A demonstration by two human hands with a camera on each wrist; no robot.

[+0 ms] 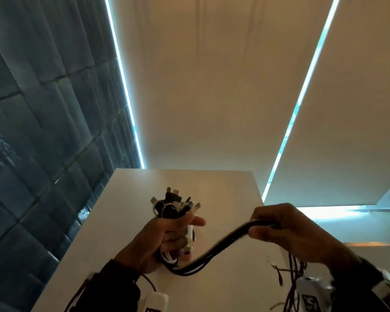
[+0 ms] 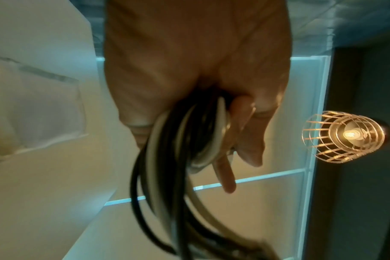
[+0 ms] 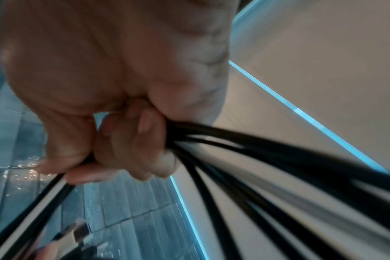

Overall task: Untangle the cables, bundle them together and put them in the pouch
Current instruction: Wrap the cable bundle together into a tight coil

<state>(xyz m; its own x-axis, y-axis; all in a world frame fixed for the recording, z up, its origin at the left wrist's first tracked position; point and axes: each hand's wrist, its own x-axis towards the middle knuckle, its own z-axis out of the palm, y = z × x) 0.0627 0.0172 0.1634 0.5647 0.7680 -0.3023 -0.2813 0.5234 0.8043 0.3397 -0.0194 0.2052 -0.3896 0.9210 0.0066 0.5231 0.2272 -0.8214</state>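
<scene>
Bundling step under way: gathered black and white rubber-sheathed cables (image 1: 178,212) held in both hands above the pale tabletop (image 1: 223,190).

The plug ends fan out above the left hand (image 1: 167,239), whose fingers curl round the gathered part; a doubled run of the same cables sags away from it and rises to the right hand (image 1: 286,224), which pinches the strands between thumb and curled fingers. Judged: untangling looks mostly done, and the next move calls for laying this loose run around or along the clump without losing the left hand's grip. Head view alone shows the plugs and both hands together. Left wrist view adds a translucent white zip pouch (image 2: 36,109) lying well off to that hand's side, and a lit wire-cage lamp (image 2: 345,137). Right wrist view shows the strands splaying out blurred below the fingers (image 3: 142,139).
</scene>
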